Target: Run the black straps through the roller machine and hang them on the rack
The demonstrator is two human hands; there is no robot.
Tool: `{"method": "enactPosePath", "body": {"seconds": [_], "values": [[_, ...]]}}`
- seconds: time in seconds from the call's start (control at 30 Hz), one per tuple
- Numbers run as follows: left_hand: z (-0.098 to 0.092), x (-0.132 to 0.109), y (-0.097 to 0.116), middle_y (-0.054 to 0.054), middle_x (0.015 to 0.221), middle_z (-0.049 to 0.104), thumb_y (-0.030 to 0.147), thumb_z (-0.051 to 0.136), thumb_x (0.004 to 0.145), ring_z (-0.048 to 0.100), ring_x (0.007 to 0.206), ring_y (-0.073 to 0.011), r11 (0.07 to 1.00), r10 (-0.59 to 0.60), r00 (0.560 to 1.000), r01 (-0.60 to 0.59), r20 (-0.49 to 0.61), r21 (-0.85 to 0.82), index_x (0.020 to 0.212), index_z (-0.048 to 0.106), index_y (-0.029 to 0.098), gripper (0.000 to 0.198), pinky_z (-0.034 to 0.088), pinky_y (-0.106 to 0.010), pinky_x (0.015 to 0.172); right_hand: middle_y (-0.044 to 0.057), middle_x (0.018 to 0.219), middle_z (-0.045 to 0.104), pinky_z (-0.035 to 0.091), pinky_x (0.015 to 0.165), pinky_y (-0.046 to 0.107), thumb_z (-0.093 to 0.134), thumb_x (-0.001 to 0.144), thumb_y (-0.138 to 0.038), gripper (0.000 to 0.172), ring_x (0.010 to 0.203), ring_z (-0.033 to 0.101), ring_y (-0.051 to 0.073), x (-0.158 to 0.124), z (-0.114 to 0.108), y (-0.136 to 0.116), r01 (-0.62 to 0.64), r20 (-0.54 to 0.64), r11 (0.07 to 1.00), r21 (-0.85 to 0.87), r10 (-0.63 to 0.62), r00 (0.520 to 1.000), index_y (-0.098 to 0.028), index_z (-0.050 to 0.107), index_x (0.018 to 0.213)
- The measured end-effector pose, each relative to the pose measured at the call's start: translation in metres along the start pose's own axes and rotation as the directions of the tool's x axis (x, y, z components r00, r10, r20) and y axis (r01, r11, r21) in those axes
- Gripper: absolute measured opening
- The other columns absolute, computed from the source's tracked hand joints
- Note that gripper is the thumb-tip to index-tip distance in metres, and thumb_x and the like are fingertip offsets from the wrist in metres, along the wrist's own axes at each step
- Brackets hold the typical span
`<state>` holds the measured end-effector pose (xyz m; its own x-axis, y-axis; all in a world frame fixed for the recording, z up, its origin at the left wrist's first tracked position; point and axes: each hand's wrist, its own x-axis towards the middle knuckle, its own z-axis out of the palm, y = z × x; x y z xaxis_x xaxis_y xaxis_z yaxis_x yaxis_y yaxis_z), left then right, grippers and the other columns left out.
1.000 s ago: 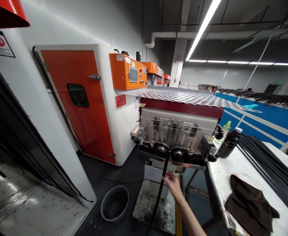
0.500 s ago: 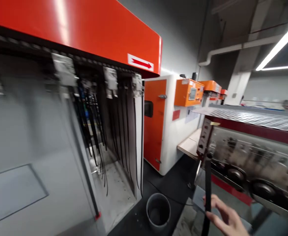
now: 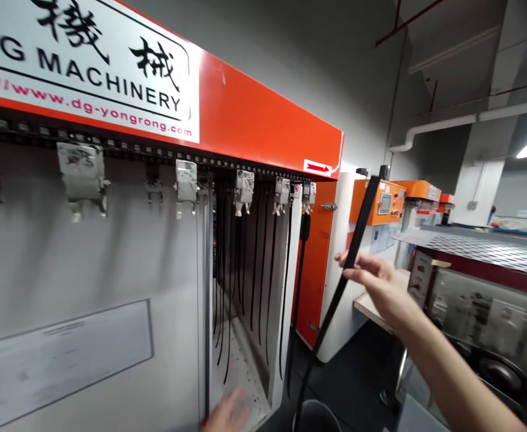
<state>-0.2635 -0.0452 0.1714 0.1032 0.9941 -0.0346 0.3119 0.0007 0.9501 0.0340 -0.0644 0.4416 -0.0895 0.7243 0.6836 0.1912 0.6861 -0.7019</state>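
Note:
My right hand [image 3: 378, 282] grips a long black strap [image 3: 359, 231] and holds it up at a slant, its lower end trailing down past the bottom of the picture. This hand is a little right of a row of metal clips [image 3: 243, 192] on a chain rail under the red header of a cabinet. Several black straps [image 3: 263, 282] hang inside the cabinet opening, and another [image 3: 300, 282] hangs near its right edge. My left hand [image 3: 227, 411] is blurred at the bottom edge, near the opening's lower corner.
An orange door [image 3: 315, 264] and orange control box [image 3: 376, 201] stand right of the opening. A machine with rollers and a perforated top [image 3: 479, 300] is at the right. A grey bucket rim [image 3: 315, 417] shows at the bottom.
The view has swung left from the roller machine to the cabinet. My right hand has raised the black strap higher, and my left hand has come into view.

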Motion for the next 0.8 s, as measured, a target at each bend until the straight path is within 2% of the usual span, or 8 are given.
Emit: {"method": "enactPosePath", "body": {"seconds": [0.1, 0.23, 0.3, 0.37, 0.43, 0.53, 0.67, 0.8], "values": [[-0.034, 0.009, 0.107, -0.004, 0.136, 0.061, 0.05, 0.049, 0.091, 0.056, 0.127, -0.0239, 0.924, 0.379, 0.921, -0.381, -0.087, -0.014, 0.128, 0.057, 0.029, 0.043, 0.042, -0.042, 0.112, 0.004, 0.094, 0.064, 0.046, 0.084, 0.033, 0.069, 0.077, -0.032, 0.013, 0.098, 0.058, 0.024, 0.004, 0.037, 0.027, 0.012, 0.099, 0.999, 0.047, -0.017, 0.995, -0.021, 0.062, 0.076], [-0.057, 0.015, 0.267, -0.007, 0.148, 0.05, 0.043, 0.045, 0.094, 0.046, 0.136, -0.0228, 0.681, 0.733, 0.634, -0.678, -0.247, 0.278, 0.138, 0.048, 0.026, 0.047, 0.033, -0.042, 0.117, 0.002, 0.088, 0.06, 0.042, 0.081, 0.031, 0.065, 0.078, -0.027, 0.013, 0.089, 0.055, 0.02, 0.014, 0.069, 0.066, 0.019, 0.215, 0.996, 0.087, -0.037, 0.976, -0.02, 0.055, 0.072], [-0.059, 0.034, 0.325, -0.014, 0.15, 0.045, 0.045, 0.051, 0.091, 0.043, 0.138, -0.0266, 0.673, 0.739, 0.615, -0.69, -0.275, 0.265, 0.142, 0.042, 0.017, 0.059, 0.033, -0.043, 0.116, 0.001, 0.085, 0.056, 0.039, 0.08, 0.03, 0.065, 0.077, -0.025, 0.015, 0.085, 0.052, 0.019, 0.021, 0.078, 0.085, 0.025, 0.244, 0.994, 0.103, -0.05, 0.969, -0.02, 0.052, 0.07], [-0.06, 0.059, 0.364, -0.021, 0.138, 0.056, 0.049, 0.058, 0.086, 0.052, 0.129, -0.0312, 0.721, 0.692, 0.66, -0.654, -0.292, 0.229, 0.13, 0.053, 0.009, 0.059, 0.041, -0.045, 0.108, 0.0, 0.082, 0.053, 0.038, 0.08, 0.03, 0.065, 0.076, -0.024, 0.017, 0.083, 0.051, 0.017, 0.029, 0.086, 0.101, 0.023, 0.276, 0.992, 0.125, -0.057, 0.959, -0.02, 0.05, 0.069], [-0.062, 0.082, 0.388, -0.021, 0.109, 0.07, 0.049, 0.059, 0.086, 0.067, 0.105, -0.0314, 0.765, 0.642, 0.712, -0.616, -0.283, 0.186, 0.103, 0.067, 0.008, 0.045, 0.051, -0.044, 0.091, -0.001, 0.082, 0.052, 0.037, 0.081, 0.029, 0.064, 0.075, -0.022, 0.017, 0.083, 0.05, 0.017, 0.036, 0.091, 0.114, 0.01, 0.319, 0.989, 0.148, -0.058, 0.946, -0.02, 0.049, 0.068], [-0.066, 0.101, 0.406, -0.014, 0.076, 0.071, 0.042, 0.056, 0.089, 0.07, 0.07, -0.0242, 0.793, 0.606, 0.754, -0.598, -0.255, 0.116, 0.072, 0.065, 0.011, 0.036, 0.054, -0.038, 0.066, 0.0, 0.083, 0.053, 0.036, 0.082, 0.029, 0.065, 0.075, -0.023, 0.016, 0.085, 0.051, 0.018, 0.047, 0.097, 0.129, -0.005, 0.386, 0.983, 0.184, -0.068, 0.92, -0.02, 0.05, 0.068], [-0.066, 0.103, 0.411, -0.008, 0.062, 0.067, 0.033, 0.055, 0.091, 0.065, 0.053, -0.0181, 0.805, 0.584, 0.766, -0.588, -0.268, 0.073, 0.065, 0.062, 0.012, 0.034, 0.051, -0.034, 0.058, 0.0, 0.083, 0.054, 0.037, 0.082, 0.029, 0.066, 0.075, -0.025, 0.017, 0.084, 0.053, 0.018, 0.063, 0.101, 0.14, -0.006, 0.441, 0.971, 0.24, -0.103, 0.892, -0.02, 0.052, 0.066], [-0.064, 0.103, 0.412, -0.006, 0.06, 0.066, 0.033, 0.055, 0.092, 0.065, 0.054, -0.0176, 0.817, 0.563, 0.777, -0.575, -0.282, 0.045, 0.066, 0.061, 0.013, 0.034, 0.053, -0.035, 0.061, 0.001, 0.084, 0.056, 0.038, 0.083, 0.029, 0.066, 0.075, -0.024, 0.016, 0.086, 0.054, 0.018, 0.082, 0.103, 0.145, 0.013, 0.451, 0.96, 0.281, -0.144, 0.881, -0.02, 0.054, 0.067]]}}
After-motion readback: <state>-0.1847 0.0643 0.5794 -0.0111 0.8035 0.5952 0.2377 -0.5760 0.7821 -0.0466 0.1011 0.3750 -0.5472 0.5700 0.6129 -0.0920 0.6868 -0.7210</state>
